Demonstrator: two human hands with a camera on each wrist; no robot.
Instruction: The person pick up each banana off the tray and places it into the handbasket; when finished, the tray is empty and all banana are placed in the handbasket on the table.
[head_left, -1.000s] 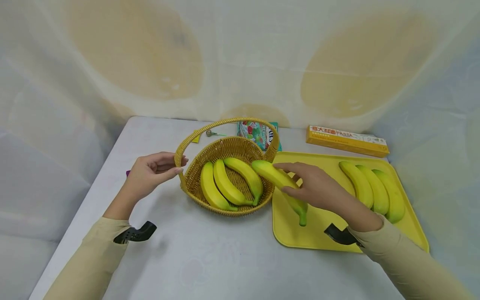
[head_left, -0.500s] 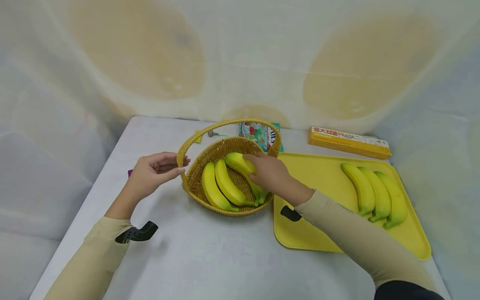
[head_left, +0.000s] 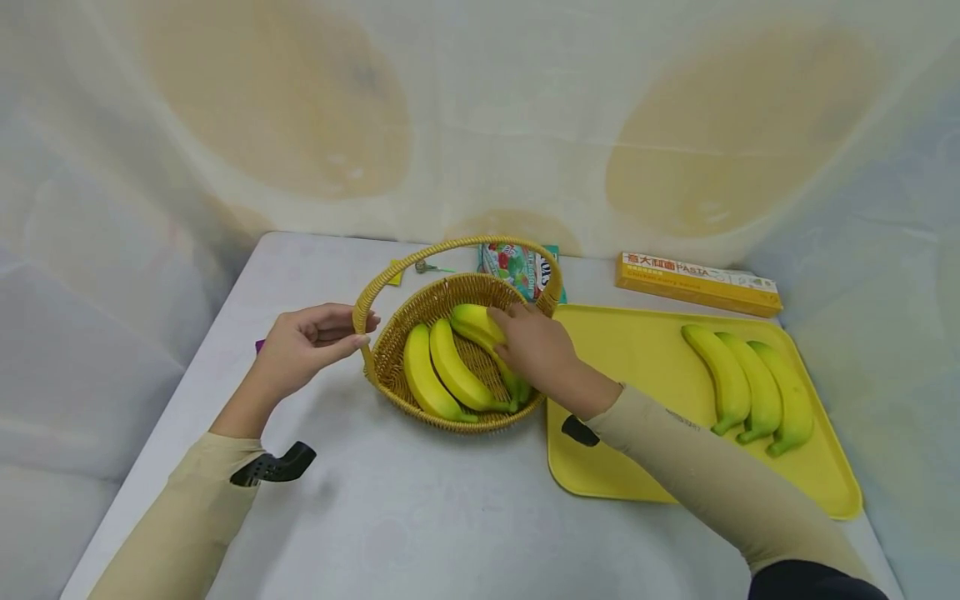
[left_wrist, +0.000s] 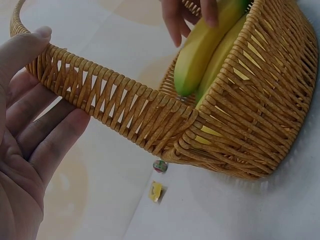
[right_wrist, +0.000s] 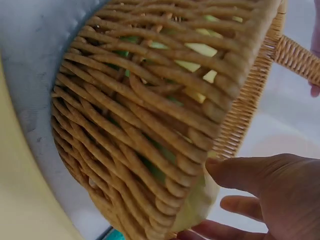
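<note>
Nearest, the left hand (head_left: pixel 300 350) curls fingers and thumb round the wicker basket's (head_left: pixel 390 367) handle, steadying it. The right hand (head_left: pixel 536 346) lays a banana (head_left: pixel 480 321) inside, fingers still wrapped on it, beside two others. Judged step: placing; next, letting go cleanly. Right, three bananas (head_left: pixel 753 387) wait on the yellow tray (head_left: pixel 637 467). Farthest, a box (head_left: pixel 693 282) reads "PASTA".

A staged recording booth: white draped backdrop (head_left: pixel 480 125) encloses the grey table (head_left: pixel 420 508).
</note>
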